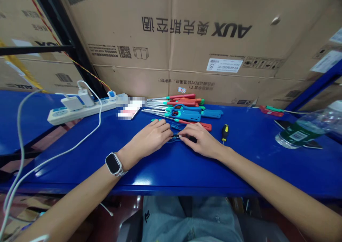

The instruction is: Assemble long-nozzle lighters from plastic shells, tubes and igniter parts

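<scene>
My left hand (156, 137), with a watch on its wrist, and my right hand (200, 138) meet above the blue table. Both have their fingers pinched at the ends of a small dark part (175, 136), whose kind I cannot make out. Beneath and just behind the fingers lies a blue plastic piece (176, 127), partly hidden. Several long-necked lighters (187, 114) in red, orange and blue lie in a pile beyond my hands, metal tubes pointing left. To the right of my right hand rests a black and yellow screwdriver (225, 133).
At the left stands a white power strip (107, 104) with chargers and trailing cables. A phone-like flat object (130, 110) lies near it. A water bottle (299, 133) lies across a dark phone (312, 144) at right. Large cardboard boxes (187, 49) wall off the back.
</scene>
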Motion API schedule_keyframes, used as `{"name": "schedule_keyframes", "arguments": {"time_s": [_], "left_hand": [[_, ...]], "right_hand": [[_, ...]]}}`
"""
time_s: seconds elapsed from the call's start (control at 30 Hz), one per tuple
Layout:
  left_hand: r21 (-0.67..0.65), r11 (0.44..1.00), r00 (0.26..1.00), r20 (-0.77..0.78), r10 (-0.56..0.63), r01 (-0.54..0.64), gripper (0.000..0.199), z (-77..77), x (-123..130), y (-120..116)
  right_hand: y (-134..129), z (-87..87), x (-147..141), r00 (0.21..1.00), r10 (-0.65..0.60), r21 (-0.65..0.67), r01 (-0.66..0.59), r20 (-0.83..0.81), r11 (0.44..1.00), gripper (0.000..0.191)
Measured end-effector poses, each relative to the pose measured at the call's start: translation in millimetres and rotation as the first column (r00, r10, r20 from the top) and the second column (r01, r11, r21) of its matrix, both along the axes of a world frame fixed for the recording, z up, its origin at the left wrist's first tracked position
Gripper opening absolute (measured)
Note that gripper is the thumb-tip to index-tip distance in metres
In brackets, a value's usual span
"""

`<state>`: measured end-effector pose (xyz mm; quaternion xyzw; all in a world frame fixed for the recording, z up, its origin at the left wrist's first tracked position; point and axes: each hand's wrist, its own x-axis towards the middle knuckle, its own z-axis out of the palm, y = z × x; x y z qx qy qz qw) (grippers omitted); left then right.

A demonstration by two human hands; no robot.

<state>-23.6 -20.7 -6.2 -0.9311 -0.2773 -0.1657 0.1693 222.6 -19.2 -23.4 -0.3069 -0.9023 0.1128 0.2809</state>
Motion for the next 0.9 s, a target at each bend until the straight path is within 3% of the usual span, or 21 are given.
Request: {"name": "schedule_keyframes", "arguments": {"time_s": [0.17,0.43,0.6,0.67,0.77,0.9], "left_hand": [[-0.013,1.000,1.000,0.027,0.008,-0.008,0.023,3.9,0,-2],[0.070,0.997,0.999,0.035,0.030,-0.033,0.021,3.1,3,-3],[-0.140,0.990,0.973,0.225,0.041,-0.009,0.011,0.5,-1,-1],[-0.249,0.968,0.951,0.305,0.046,0.033,0.020,0.0,-3,1],[-0.351,0.932,0.952,0.305,0.018,0.095,0.026,-0.6,-6,6],[-0.428,0.900,0.966,0.257,0.033,0.083,0.016,-3.2,-5,11]], "right_hand": [[-2,1.7,-2,1.000,-0.015,-0.007,0.015,-0.023,1.000,0.012],[-6,1.1,-7,0.992,-0.073,-0.023,0.071,-0.103,0.997,0.008],[-3,0.8,-6,0.990,-0.097,-0.059,0.092,-0.106,0.994,0.005],[-2,0.3,-5,0.990,-0.096,-0.053,0.091,-0.105,0.994,0.005],[0,-0.5,-4,0.992,-0.080,-0.044,0.077,-0.092,0.996,0.004],[2,-2.2,-3,0.995,-0.074,-0.073,0.069,-0.067,0.995,0.006]]}}
